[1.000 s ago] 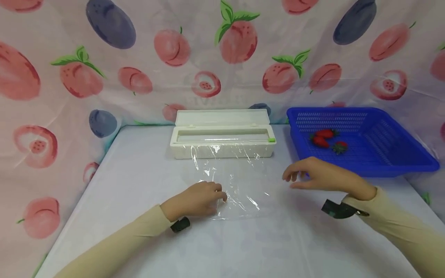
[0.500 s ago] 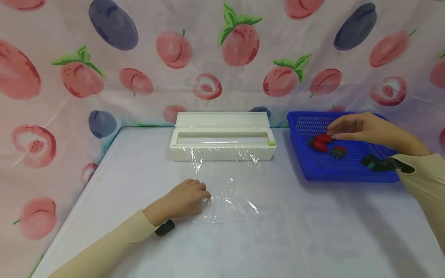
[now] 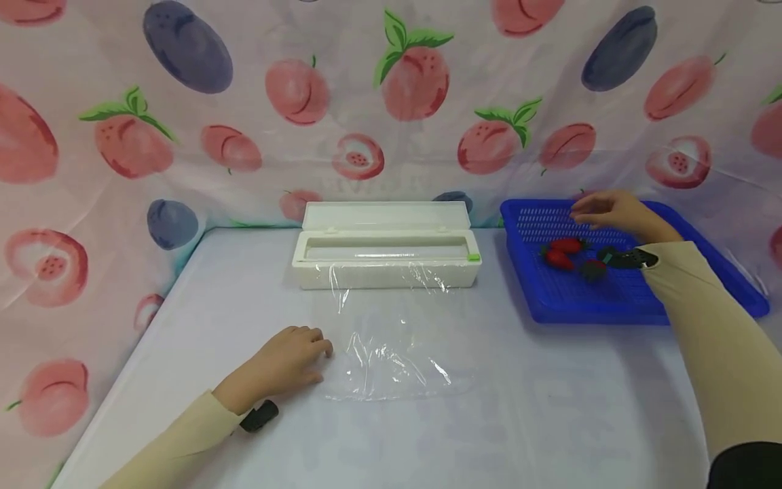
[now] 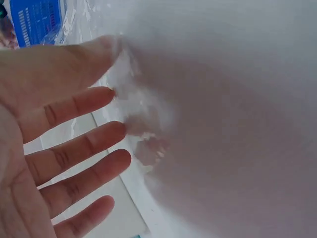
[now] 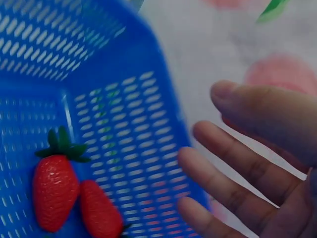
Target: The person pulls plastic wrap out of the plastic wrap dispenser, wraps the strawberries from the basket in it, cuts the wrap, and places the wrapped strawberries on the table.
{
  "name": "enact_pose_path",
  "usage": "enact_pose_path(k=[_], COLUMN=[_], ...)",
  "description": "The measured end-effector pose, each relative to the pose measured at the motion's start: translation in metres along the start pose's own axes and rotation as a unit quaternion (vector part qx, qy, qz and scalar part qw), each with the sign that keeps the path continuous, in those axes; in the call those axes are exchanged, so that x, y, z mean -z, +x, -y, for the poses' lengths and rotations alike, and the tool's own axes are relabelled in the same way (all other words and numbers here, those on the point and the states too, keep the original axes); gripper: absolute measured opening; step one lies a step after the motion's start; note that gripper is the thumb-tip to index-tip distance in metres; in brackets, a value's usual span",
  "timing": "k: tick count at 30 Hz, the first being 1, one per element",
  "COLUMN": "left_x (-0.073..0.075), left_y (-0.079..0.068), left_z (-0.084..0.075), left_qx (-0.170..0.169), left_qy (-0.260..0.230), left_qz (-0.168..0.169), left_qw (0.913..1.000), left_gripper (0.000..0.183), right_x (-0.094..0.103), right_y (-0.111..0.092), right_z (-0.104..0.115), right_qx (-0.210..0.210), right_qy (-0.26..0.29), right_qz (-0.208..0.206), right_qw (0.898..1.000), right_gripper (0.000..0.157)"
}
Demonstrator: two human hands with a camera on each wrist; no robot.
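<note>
A sheet of clear plastic wrap (image 3: 391,367) lies on the table, drawn out from a long white wrap dispenser (image 3: 385,275) whose lid stands up. My left hand (image 3: 277,363) is at the sheet's left edge, its fingers apart and holding nothing; in the left wrist view the wrap's edge runs by the fingertips (image 4: 119,126). Over the far part of a blue plastic basket (image 3: 531,309), my right hand (image 3: 617,210) hovers with loosely bent fingers and nothing between them. Three red strawberries lie in the basket, among them one strawberry (image 5: 54,191) with green leaves up.
A fruit-printed cloth (image 3: 409,156) hangs as a wall behind the dispenser and basket and along the left side. White cloth covers the table (image 3: 391,448). A small green slider (image 3: 473,257) sits at the dispenser's right end.
My right hand has gone from beside the wrap to above the basket, then farther toward its back. My left hand has slid left along the wrap and come off its surface to the edge.
</note>
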State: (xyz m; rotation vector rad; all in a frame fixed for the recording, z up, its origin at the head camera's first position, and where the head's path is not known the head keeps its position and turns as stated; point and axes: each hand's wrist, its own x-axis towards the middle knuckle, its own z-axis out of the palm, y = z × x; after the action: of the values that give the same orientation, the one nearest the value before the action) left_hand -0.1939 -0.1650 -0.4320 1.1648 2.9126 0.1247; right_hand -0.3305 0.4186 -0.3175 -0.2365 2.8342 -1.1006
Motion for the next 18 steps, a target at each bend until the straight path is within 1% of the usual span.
enact_pose_path(k=[4,8,11,14,18], left_x=[-0.004,-0.005,-0.006,-0.007,-0.009], left_y=[-0.004,-0.009,-0.010,-0.010,-0.009], left_z=[0.002,0.002,0.002,0.002,0.004], left_qx=[0.027,0.052,0.062,0.065,0.067], left_qy=[-0.012,-0.030,-0.040,-0.043,-0.046], left_qz=[-0.002,-0.007,-0.012,-0.015,-0.017], left_qw=[0.9996,0.9982,0.9972,0.9969,0.9966], left_gripper=[0.029,0.031,0.032,0.032,0.033], right_x=[-0.010,-0.019,-0.024,-0.028,-0.034], right_y=[0.013,0.016,0.018,0.019,0.021], right_z=[-0.015,-0.027,-0.033,-0.040,-0.050], right_qx=[-0.024,-0.042,-0.046,-0.049,-0.049], right_qy=[-0.001,-0.014,-0.031,-0.053,-0.074], right_qz=[-0.006,0.024,0.050,0.066,0.087], right_qw=[1.000,0.999,0.997,0.995,0.992], right_gripper=[0.034,0.040,0.044,0.046,0.045])
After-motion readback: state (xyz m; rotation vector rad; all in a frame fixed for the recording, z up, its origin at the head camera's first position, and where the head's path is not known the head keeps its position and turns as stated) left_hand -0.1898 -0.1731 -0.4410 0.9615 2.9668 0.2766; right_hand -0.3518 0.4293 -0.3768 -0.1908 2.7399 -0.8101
